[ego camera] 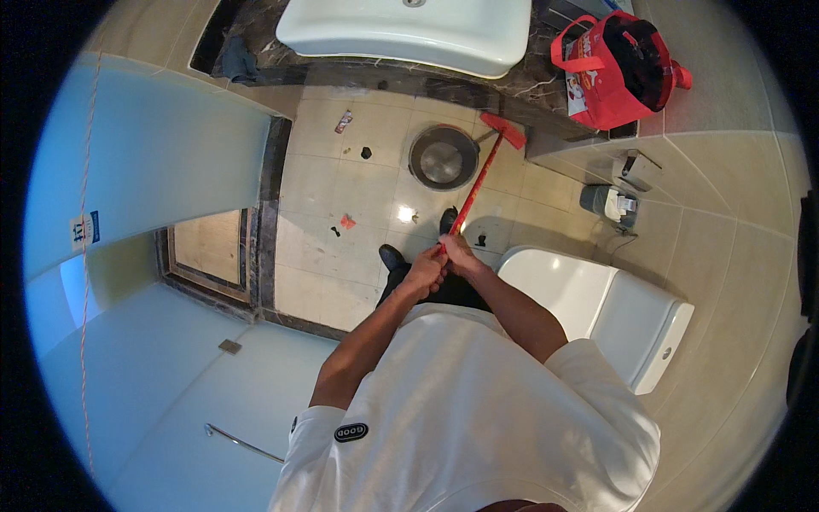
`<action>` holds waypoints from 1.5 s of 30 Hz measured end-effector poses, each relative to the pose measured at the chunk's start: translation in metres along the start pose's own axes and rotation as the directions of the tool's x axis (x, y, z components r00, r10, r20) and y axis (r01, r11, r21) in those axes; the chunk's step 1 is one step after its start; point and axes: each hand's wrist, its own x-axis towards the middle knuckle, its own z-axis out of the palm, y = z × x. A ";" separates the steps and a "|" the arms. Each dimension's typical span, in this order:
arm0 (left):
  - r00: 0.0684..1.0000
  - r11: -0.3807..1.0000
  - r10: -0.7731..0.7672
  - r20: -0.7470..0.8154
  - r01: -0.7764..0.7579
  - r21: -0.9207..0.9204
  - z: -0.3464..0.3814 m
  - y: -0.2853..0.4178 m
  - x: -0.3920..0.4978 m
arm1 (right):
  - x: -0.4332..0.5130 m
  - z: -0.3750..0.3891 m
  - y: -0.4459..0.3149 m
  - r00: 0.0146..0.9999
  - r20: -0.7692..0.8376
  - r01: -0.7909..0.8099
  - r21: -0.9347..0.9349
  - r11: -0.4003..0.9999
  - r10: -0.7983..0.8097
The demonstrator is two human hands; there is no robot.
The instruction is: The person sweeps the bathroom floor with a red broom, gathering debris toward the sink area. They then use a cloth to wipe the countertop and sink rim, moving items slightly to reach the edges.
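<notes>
A broom with a red handle and a red head reaches away from me, its head low beside a round metal pan on the floor. My left hand is closed on the handle's near end, and my right hand grips it just beside. On the tiles left of the pan lie a small printed wrapper, a dark scrap, a reddish scrap and a few other bits. Another dark scrap lies near the toilet.
A white toilet stands close on the right, a small waste bin beyond it. Ahead, a dark stone counter bears a white washbasin and a red bag. A glass partition and a dark stone sill bound the left.
</notes>
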 end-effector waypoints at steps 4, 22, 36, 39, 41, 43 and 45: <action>1.000 1.000 0.004 0.026 -0.003 -0.010 -0.023 -0.014 -0.020 | -0.020 0.036 0.009 0.996 -0.092 0.013 0.092 0.996 -0.005; 0.996 0.987 0.084 -0.025 -0.086 -0.132 -0.067 0.066 0.030 | 0.048 0.070 -0.096 0.977 0.079 -0.201 0.062 0.978 0.196; 0.966 0.891 0.124 -0.228 -0.209 -0.402 -0.176 0.114 0.008 | 0.124 0.202 -0.125 0.938 0.157 -0.289 -0.145 0.946 0.311; 0.961 0.884 0.101 -0.259 -0.206 -0.419 -0.188 0.108 0.000 | 0.132 0.219 -0.113 0.931 0.162 -0.280 -0.256 0.925 0.327; 0.964 0.848 0.106 -0.242 -0.215 -0.484 -0.197 0.093 -0.006 | 0.129 0.229 -0.101 0.916 0.183 -0.295 -0.299 0.908 0.358; 0.964 0.815 0.098 -0.247 -0.220 -0.536 -0.202 0.077 -0.014 | 0.123 0.238 -0.089 0.898 0.199 -0.316 -0.331 0.889 0.393; 0.958 0.785 0.071 -0.276 -0.225 -0.578 -0.205 0.063 -0.023 | 0.118 0.247 -0.075 0.875 0.212 -0.346 -0.354 0.869 0.434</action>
